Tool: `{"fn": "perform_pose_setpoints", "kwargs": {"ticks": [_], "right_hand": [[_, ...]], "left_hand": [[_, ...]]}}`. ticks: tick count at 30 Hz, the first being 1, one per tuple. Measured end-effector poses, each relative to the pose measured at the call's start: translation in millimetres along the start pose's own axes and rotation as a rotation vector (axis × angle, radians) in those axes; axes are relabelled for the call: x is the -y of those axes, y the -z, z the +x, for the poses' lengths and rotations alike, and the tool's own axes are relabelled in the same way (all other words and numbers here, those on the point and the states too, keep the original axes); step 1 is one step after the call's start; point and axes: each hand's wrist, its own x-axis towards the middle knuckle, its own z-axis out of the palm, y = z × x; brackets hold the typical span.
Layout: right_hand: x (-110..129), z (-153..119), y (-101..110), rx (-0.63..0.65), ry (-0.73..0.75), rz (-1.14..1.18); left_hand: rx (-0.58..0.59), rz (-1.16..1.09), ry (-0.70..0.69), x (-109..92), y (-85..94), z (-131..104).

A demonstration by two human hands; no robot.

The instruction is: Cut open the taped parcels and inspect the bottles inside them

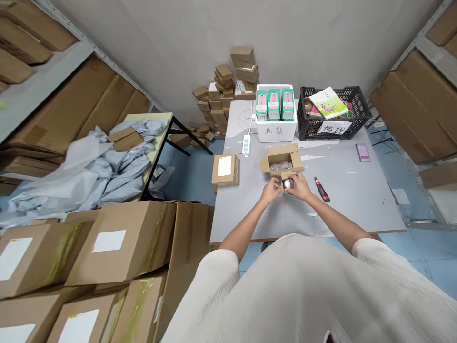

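Over the near side of the table, my right hand (301, 186) is closed on a small shiny, dark, rounded object (288, 183), whose exact kind I cannot make out. My left hand (272, 190) is just left of it, fingers curled in a pinch; what they hold is too small to name. Right beyond both hands stands an open cardboard box (284, 156) with its flaps spread and clear bubble wrap (281, 166) inside. A red and black utility knife (322, 189) lies to the right of my right hand.
A taped carton (224, 169) and a power strip (246, 145) are on the left of the table (235, 214). At the back are a white bin (276, 131) of green boxes and a black crate (307, 121). Large cartons (121, 243) crowd the near left.
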Motion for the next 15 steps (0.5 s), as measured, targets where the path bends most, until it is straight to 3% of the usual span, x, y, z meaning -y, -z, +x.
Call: {"fn": "perform_pose_setpoints", "kwargs": {"ticks": [5, 11, 15], "right_hand": [[-21.5, -2.2, 8.4, 0.009, 0.069, 0.296], [-44.4, -9.5, 10.0, 0.013, -0.096, 0.671], [-47.8, -12.2, 7.4, 0.009, -0.123, 0.734]], "left_hand": [[-0.004, -0.061, -0.022, 3.0, 3.2, -1.9], [0.005, -0.209, -0.103, 11.3, 0.5, -12.2], [0.041, -0.107, -0.166, 15.6, -6.8, -15.8]]}}
